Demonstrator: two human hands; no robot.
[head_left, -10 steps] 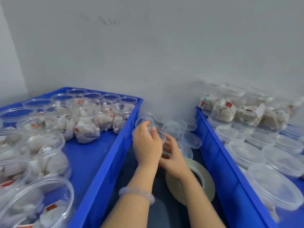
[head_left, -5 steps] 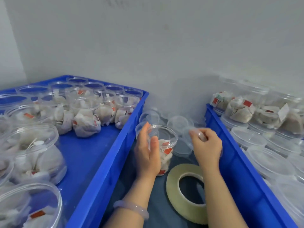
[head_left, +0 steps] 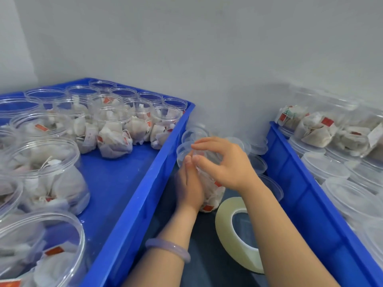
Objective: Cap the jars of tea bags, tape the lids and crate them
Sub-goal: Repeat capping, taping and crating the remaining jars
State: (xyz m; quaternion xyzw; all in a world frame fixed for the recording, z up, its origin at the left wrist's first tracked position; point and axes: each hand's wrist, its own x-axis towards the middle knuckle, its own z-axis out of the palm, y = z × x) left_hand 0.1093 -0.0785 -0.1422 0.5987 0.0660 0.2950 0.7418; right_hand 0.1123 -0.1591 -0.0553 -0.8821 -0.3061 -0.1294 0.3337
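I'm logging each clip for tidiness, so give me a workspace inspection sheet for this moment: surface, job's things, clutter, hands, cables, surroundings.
Surface: dark surface between two blue crates.
Job's things: jar of tea bags held between the crates; open jars in the left crate; capped jars in the right crate; tape roll lying flat beside the jar.
Clutter: loose lids heaped behind the jar.
Hands: left hand grips the jar's side; right hand curled over a clear lid on its top.
Cables: nothing seen.
Surroundings: plain grey wall; bracelet on the left wrist.
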